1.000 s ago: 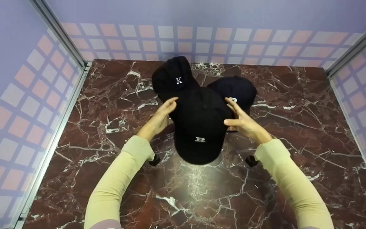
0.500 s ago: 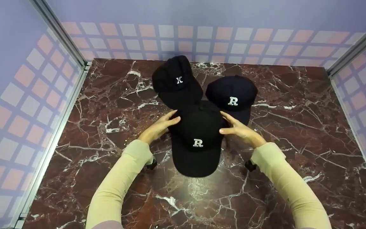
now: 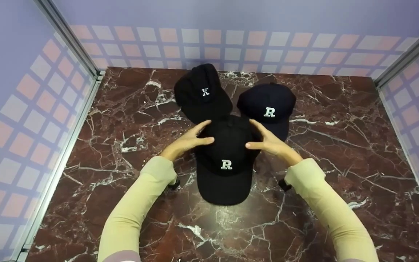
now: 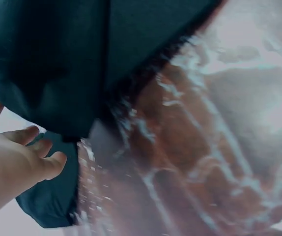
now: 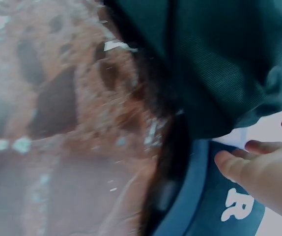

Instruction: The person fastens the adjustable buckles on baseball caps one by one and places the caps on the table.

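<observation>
A black baseball cap (image 3: pixel 225 185) with a white R stands on the marbled surface, its brim toward me. My left hand (image 3: pixel 187 142) is at the crown's left side and my right hand (image 3: pixel 273 142) at its right, thumbs over the crown and fingers spread. In the left wrist view, the fingers of the left hand (image 4: pixel 20 157) lie loosely beside the crown. The right wrist view has the right hand (image 5: pixel 264 162) close to the crown, fingers relaxed. Whether the fingertips touch the cap, I cannot tell.
Behind stand a black cap (image 3: pixel 200 98) at the left, turned rightward, and a navy cap (image 3: pixel 264 98) with a white R at the right. Purple walls with pink and white squares (image 3: pixel 212 37) enclose the marbled surface (image 3: pixel 122 203) at the back and sides.
The black cap has come toward me and settled on the surface, uncovering the two caps behind. My hands came with it, then spread. The navy cap shifted slightly away.
</observation>
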{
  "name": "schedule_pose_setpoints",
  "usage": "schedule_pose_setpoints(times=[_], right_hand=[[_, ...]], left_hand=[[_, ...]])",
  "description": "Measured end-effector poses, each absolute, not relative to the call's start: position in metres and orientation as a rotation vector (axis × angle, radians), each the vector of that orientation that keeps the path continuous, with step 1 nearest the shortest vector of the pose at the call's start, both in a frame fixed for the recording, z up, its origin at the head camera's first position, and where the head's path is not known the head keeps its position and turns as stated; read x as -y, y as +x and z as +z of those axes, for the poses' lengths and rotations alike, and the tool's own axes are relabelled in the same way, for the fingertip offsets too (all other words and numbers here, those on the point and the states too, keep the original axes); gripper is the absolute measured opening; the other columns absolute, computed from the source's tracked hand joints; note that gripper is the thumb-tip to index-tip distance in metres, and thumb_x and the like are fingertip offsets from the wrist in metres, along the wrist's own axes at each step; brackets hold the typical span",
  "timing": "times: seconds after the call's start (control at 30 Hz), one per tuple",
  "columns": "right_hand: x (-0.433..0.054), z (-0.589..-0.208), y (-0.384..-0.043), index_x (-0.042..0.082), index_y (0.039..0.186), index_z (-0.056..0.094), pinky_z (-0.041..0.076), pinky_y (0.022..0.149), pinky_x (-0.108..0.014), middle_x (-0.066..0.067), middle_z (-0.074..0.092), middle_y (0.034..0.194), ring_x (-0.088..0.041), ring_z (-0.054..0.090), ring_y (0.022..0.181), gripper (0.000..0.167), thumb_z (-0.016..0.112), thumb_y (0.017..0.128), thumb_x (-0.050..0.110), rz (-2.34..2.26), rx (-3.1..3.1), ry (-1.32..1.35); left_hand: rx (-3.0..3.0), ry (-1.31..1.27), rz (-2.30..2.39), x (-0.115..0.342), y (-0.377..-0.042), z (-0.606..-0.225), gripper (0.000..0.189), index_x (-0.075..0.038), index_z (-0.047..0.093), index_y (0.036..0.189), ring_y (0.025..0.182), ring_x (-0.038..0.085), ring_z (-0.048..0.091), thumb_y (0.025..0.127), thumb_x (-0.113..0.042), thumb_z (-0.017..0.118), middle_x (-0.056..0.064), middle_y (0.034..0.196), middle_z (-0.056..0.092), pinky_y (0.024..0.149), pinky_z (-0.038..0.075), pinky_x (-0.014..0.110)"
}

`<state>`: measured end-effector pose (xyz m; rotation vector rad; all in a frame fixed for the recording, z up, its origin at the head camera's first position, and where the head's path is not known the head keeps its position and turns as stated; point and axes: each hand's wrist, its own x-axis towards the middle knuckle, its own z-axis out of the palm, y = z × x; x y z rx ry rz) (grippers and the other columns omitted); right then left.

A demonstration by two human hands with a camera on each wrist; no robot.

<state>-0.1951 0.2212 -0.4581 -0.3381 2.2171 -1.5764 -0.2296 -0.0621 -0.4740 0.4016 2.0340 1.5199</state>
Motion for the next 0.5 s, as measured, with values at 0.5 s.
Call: schedule_pose_setpoints(times=[0.5], right_hand=[[-0.194,-0.462,-0.199,0.007,0.14,0.02,0.031,0.1,-0.043,-0.016,0.035,0.137,-0.029,0.041,0.119,0.086,0.069,0.074,0.031,-1.327,-2.398,-0.339]], left_hand=[[-2.079,0.448,1.438,0.043,-0.215,-0.44,0.078,-0.01,0.017,0.141,0.131,0.026,0.023,0.079,-0.015,0.063,0.011,0.146,0.019,0.107,0.021,0.037]])
